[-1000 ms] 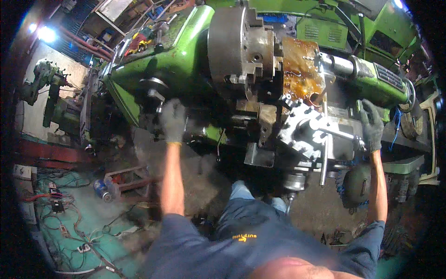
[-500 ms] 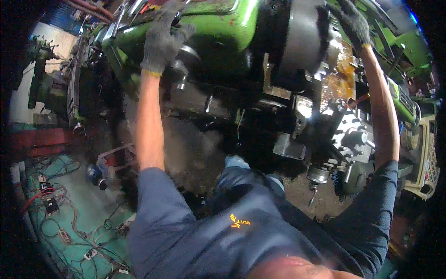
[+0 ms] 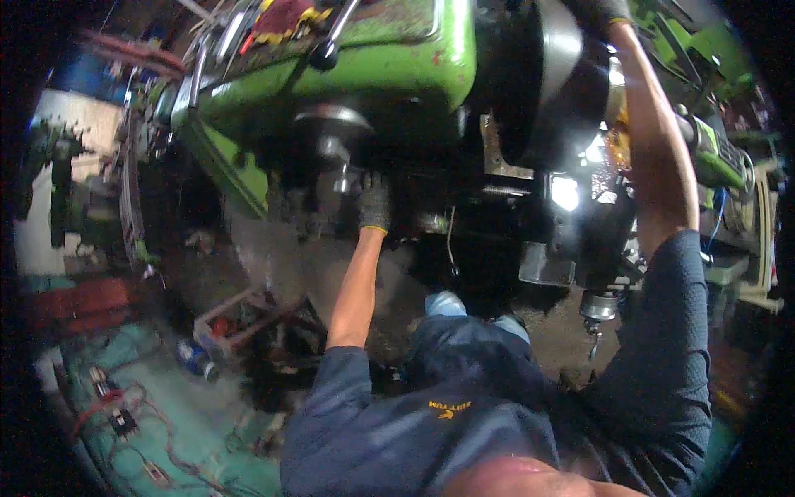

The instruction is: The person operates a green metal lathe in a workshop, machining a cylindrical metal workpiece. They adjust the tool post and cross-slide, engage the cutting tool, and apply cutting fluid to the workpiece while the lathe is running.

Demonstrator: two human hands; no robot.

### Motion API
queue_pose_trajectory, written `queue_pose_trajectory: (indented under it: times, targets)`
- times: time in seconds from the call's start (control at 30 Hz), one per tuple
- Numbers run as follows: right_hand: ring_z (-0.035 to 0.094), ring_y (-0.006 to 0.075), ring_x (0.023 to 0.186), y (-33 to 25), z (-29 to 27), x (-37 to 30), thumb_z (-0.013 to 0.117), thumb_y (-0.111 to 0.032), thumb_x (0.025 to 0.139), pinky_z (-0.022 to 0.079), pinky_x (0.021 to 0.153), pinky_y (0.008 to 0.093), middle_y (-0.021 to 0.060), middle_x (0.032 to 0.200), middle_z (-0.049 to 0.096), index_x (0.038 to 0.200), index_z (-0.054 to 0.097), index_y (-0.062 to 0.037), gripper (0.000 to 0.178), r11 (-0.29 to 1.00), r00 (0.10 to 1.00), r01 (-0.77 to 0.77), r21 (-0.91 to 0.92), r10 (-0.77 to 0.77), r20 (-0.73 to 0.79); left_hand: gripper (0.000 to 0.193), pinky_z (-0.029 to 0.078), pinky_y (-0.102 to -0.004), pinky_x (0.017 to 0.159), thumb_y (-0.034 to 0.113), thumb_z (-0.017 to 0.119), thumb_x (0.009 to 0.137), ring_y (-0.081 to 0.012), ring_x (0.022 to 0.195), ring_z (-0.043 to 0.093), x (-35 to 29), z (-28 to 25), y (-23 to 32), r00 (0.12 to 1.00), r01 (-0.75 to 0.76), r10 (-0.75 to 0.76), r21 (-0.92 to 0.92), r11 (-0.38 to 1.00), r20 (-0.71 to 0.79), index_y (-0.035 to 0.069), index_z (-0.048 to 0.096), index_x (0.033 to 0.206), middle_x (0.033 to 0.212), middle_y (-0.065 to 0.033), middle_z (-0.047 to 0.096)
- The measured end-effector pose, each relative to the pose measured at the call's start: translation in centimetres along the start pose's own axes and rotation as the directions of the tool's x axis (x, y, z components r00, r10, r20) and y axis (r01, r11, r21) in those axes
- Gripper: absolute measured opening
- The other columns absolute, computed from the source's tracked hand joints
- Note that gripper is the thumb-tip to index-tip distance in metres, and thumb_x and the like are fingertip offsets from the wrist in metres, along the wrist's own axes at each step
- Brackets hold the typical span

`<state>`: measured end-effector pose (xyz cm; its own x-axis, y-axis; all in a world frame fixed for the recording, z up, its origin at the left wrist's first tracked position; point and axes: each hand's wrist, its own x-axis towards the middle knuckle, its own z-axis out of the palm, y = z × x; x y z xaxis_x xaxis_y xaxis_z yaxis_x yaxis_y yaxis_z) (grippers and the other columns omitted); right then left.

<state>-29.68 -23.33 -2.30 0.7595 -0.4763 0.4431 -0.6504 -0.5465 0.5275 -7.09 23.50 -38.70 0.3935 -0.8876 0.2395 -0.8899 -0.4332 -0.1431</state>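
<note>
Now the green-painted metal headstock [image 3: 397, 70] stands beyond my left grip [image 3: 375, 201], the dark round steel chuck [image 3: 561, 50] beside my right grip [image 3: 598, 12]. Left has dropped near the silver disc-mounted handle [image 3: 333, 124], shifting work lower; whether either's closed, I cannot tell.

Beyond the sleeves [image 3: 672, 311] of a dark navy, short-sleeved shirt [image 3: 406, 451] with a small yellow-orange emblem [image 3: 446, 414] on its front, dark grey knit gloves [image 3: 376, 215], yellow-edged at the wrists, cover the left hand [image 3: 375, 200] and right hand [image 3: 603, 10], while pale blue legwear [image 3: 445, 305] shows past the shirt.
</note>
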Motion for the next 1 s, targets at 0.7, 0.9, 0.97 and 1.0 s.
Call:
queue_pose_trajectory:
  times: [0.7,0.9,0.97,1.0]
  targets:
    - [0.056,0.0357,0.107,-7.9,-5.6,-21.5,0.073,-0.026,0.076,0.044,0.095,0.0526,0.0112,0.111,0.057,0.111,0.062,-0.0169,0.038,0.472,0.721,-0.039,0.881,0.623,-0.302,0.02,0.045,-0.0277,0.065,0.016,0.056,0.103,-0.0105,0.076,0.054,10.7,-41.0,12.7,0.972,-0.193,0.01,-0.769,0.609,-0.236,-0.002,0.064,0.11,0.087,-0.0017,0.06]
    - [0.056,0.0397,0.116,-6.1,-8.7,-24.5,0.071,-0.013,0.074,0.044,0.101,0.0516,0.0141,0.122,0.059,0.121,0.059,-0.0133,0.048,0.507,0.782,-0.129,0.852,0.581,-0.227,0.016,0.05,-0.0355,0.074,0.007,0.066,0.089,-0.0267,0.079,0.065,24.6,-45.5,22.4,0.685,-0.72,0.491,-0.393,0.572,-0.539,0.005,0.068,0.105,0.09,-0.0142,0.067]
    - [0.057,0.0396,0.118,-3.9,-12.8,-26.8,0.073,-0.012,0.078,0.047,0.101,0.0479,0.0149,0.125,0.06,0.125,0.059,-0.0114,0.049,0.249,0.86,-0.177,0.952,0.51,0.026,0.022,0.052,-0.0404,0.076,0.006,0.067,0.082,-0.0326,0.084,0.068,27.9,-43.7,22.5,0.714,-0.7,0.562,-0.427,0.572,-0.417,0.007,0.069,0.104,0.088,-0.0164,0.068]
    - [0.058,0.0389,0.116,-2.1,-15.4,-29.5,0.073,-0.012,0.079,0.048,0.1,0.0468,0.015,0.123,0.061,0.124,0.06,-0.0107,0.047,0.215,0.865,-0.159,0.963,0.5,0.031,0.023,0.053,-0.0421,0.077,0.007,0.066,0.08,-0.0344,0.085,0.068,28.4,-43.1,23.6,0.676,-0.735,0.603,-0.335,0.589,-0.422,0.007,0.069,0.103,0.089,-0.0174,0.068]
